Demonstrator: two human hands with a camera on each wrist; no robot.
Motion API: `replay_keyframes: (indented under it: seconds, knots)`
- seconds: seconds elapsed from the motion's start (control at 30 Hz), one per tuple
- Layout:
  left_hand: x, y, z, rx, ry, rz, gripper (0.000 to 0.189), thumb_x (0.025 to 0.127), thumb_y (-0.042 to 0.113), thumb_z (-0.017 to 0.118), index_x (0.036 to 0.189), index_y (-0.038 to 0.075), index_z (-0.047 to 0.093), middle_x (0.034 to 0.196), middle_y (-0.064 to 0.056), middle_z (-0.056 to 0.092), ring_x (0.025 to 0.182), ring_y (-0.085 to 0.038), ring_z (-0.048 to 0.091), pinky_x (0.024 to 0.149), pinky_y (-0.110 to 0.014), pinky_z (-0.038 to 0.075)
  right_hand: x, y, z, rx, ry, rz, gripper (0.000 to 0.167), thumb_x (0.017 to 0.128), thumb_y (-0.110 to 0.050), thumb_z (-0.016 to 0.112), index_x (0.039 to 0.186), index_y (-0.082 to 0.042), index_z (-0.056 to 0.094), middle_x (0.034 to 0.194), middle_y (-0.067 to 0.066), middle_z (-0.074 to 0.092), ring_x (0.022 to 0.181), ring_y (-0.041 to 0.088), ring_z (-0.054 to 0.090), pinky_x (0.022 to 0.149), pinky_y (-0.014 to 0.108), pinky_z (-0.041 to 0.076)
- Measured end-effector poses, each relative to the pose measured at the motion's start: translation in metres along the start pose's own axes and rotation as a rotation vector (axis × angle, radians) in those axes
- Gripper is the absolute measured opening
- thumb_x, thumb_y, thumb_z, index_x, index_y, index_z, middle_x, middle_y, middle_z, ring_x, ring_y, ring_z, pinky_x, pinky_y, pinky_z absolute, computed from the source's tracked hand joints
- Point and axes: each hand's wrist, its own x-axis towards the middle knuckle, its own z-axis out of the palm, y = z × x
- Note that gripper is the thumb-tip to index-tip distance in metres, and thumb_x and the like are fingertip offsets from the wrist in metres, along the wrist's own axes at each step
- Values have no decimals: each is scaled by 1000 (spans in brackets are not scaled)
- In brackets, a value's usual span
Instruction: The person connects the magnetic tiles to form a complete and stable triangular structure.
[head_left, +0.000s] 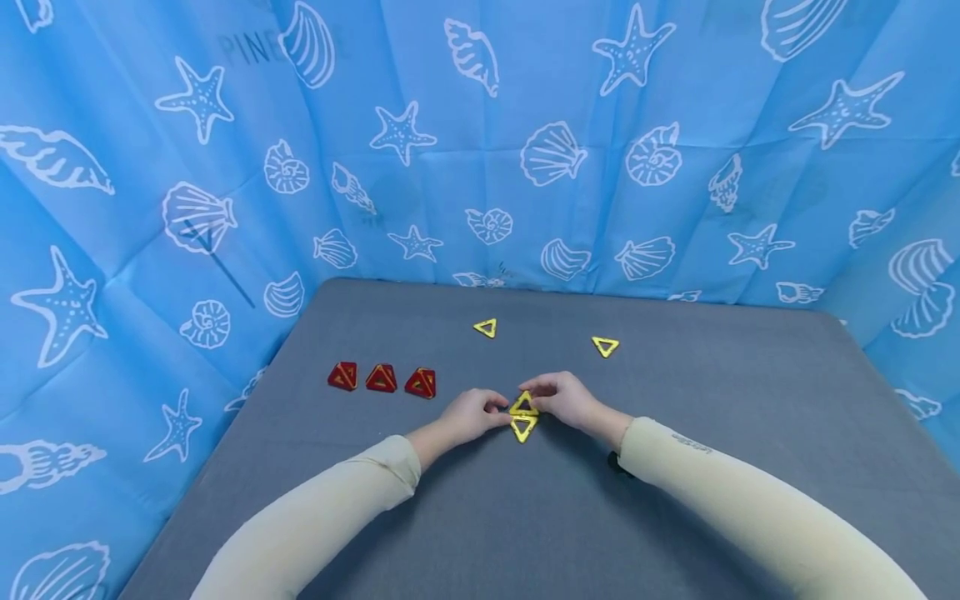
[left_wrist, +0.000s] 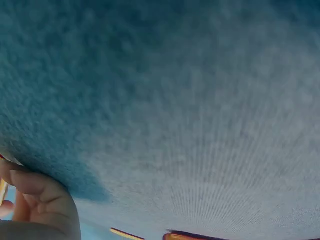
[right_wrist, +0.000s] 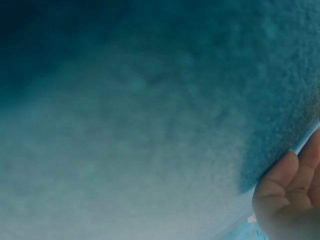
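Two yellow triangular magnetic tiles meet edge to edge in the head view, making a diamond: the upper tile [head_left: 524, 405] points away and the lower tile [head_left: 522, 429] points toward me. From the left, my left hand [head_left: 474, 414] pinches at their shared edge with thumb and index finger. My right hand [head_left: 564, 400] grips the upper tile from its top and right side. In the left wrist view, the curled left fingers [left_wrist: 47, 200] have a sliver of yellow beside them. The right wrist view has bent right fingers [right_wrist: 285, 185], with the tile itself hidden.
Three red triangular pieces [head_left: 381, 378] lie in a row on the left of the grey table [head_left: 465, 517]. Farther back are two single yellow triangles, one near the middle [head_left: 486, 327] and one to the right [head_left: 605, 346]. A blue shell-patterned curtain [head_left: 480, 167] hangs behind.
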Motion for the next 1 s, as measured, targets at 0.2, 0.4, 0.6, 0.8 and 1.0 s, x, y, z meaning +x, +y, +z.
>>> replay_keyframes:
  seconds: [0.2, 0.4, 0.6, 0.8, 1.0]
  knots:
    - [6, -3, 0, -58, -21, -16, 23, 93, 23, 68, 110, 8, 72, 79, 4, 59, 62, -9, 52, 56, -23, 41, 4, 2, 0, 9, -12, 2, 27, 93, 3, 60, 120, 4, 65, 101, 10, 65, 86, 18, 57, 75, 33, 49]
    - [6, -4, 1, -44, 10, -13, 16, 92, 18, 68, 102, 7, 74, 77, 5, 59, 62, -7, 51, 57, -23, 40, 2, 2, -5, -16, -69, 28, 26, 90, 3, 64, 116, 8, 65, 87, 7, 62, 76, 15, 54, 68, 29, 46]
    - [4, -4, 1, -27, 33, -26, 13, 91, 16, 69, 98, 7, 74, 78, 4, 61, 64, -7, 51, 60, -23, 41, -1, -2, -3, -145, -107, 34, 15, 87, 0, 70, 101, 5, 69, 77, 2, 58, 67, 12, 48, 63, 28, 41]
    - [5, -1, 0, -46, 2, -57, 12, 91, 16, 69, 98, 7, 73, 77, 5, 60, 61, -7, 50, 56, -22, 40, -3, -3, 3, -200, -53, 55, 7, 86, -1, 70, 92, 2, 70, 76, 2, 60, 65, 13, 48, 61, 28, 41]
    - [5, 2, -2, -4, -7, -58, 15, 89, 19, 72, 99, 8, 73, 74, 5, 57, 64, -8, 47, 59, -23, 36, -2, -1, 4, -197, -36, 75, 5, 87, -1, 70, 91, 0, 71, 74, 0, 60, 64, 12, 48, 61, 28, 41]
